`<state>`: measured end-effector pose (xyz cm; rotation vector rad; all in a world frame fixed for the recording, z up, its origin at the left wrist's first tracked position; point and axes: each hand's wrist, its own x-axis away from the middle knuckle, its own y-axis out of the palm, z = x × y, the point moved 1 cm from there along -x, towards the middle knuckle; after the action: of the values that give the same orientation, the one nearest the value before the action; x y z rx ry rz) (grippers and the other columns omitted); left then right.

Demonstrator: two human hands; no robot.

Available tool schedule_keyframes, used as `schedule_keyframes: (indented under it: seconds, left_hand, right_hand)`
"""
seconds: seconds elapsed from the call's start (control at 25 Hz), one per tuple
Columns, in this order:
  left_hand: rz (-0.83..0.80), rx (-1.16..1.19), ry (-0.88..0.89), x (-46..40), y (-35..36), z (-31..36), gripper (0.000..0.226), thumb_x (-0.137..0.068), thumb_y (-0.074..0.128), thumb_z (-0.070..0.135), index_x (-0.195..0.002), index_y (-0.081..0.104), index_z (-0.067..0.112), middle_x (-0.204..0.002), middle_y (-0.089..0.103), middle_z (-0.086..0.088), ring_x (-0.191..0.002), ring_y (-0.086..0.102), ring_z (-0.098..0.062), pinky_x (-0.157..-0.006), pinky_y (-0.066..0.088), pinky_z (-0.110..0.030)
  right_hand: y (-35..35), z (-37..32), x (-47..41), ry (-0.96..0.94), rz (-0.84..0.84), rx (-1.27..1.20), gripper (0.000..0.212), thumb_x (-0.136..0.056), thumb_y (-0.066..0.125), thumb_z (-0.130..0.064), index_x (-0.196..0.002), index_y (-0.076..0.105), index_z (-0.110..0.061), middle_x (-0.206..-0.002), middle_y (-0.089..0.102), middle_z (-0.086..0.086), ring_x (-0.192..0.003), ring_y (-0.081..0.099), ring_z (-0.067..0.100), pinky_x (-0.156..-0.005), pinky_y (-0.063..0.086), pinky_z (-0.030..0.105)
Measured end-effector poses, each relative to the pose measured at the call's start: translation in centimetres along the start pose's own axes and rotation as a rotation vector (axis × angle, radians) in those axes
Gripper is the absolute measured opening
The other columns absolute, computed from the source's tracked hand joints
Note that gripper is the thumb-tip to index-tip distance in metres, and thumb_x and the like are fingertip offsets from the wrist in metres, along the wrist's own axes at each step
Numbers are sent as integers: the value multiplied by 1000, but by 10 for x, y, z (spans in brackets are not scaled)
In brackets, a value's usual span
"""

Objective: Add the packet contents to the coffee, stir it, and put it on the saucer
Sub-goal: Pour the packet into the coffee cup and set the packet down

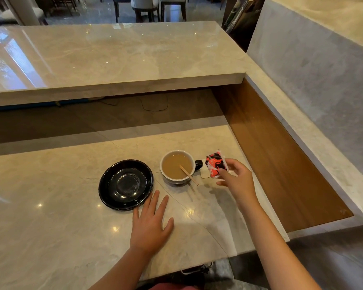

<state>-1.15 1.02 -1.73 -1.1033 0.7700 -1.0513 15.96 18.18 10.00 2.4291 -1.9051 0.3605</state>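
A coffee cup (177,167) with a dark handle stands on the marble counter, filled with light brown coffee. A wooden stir stick (189,175) leans in it, pointing toward me. Left of the cup lies an empty black saucer (126,184). My right hand (235,181) holds a red, black and white packet (215,165) just right of the cup, lifted off the counter. My left hand (150,225) rests flat on the counter, fingers spread, just in front of the saucer's near right edge.
A small pale card or paper (204,174) lies by the cup's handle. A raised marble ledge (113,80) runs across behind the work surface. A wooden side panel (281,160) borders the right. Chairs stand far back.
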Motion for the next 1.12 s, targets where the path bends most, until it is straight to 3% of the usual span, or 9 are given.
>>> schedule_keyframes:
  seconds: [0.24, 0.48, 0.72, 0.88, 1.04, 1.12]
  left_hand:
    - [13, 29, -9, 0, 1, -1, 63, -86, 38, 53, -143, 25, 30, -153, 17, -1, -138, 8, -16, -104, 10, -52]
    - [19, 38, -18, 0, 0, 0, 62, -86, 35, 55, -143, 25, 31, -153, 17, 0, -138, 10, -16, -105, 9, -51]
    - [2, 37, -32, 0, 2, -1, 63, -87, 33, 57, -144, 19, 33, -153, 12, 2, -138, 6, -14, -105, 5, -51]
    - [-4, 37, -35, 0, 1, 0, 63, -87, 32, 57, -144, 19, 33, -154, 10, 2, -138, 6, -14, -106, 5, -51]
    - [-17, 31, -40, 0, 1, 0, 64, -87, 29, 59, -144, 14, 35, -154, 5, 4, -138, 0, -13, -106, 0, -49]
    - [-11, 36, -40, 0, 1, 0, 64, -87, 31, 58, -144, 17, 35, -154, 8, 3, -138, 3, -14, -106, 2, -50]
  right_hand:
    - [36, -19, -22, -357, -116, 473, 25, -82, 57, -1, -99, 66, -16, -97, 67, 5, -85, 61, 20, -73, 56, 39]
    - [53, -22, -25, -619, -226, 883, 28, -88, 53, -9, -113, 61, -16, -106, 63, 6, -88, 61, 25, -65, 48, 32]
    - [57, -20, -25, -665, -197, 930, 27, -89, 51, -10, -113, 61, -17, -103, 63, 6, -82, 62, 28, -59, 43, 29]
    - [58, -18, -27, -646, -171, 871, 26, -88, 53, -9, -111, 63, -16, -101, 64, 6, -82, 61, 24, -54, 36, 17]
    - [55, -14, -26, -379, -83, 491, 16, -88, 56, -9, -97, 68, -12, -92, 69, 5, -86, 62, 20, -70, 51, 27]
    - [51, -12, -23, -250, -65, 294, 13, -87, 57, -7, -91, 69, -11, -86, 69, 4, -83, 62, 18, -68, 51, 21]
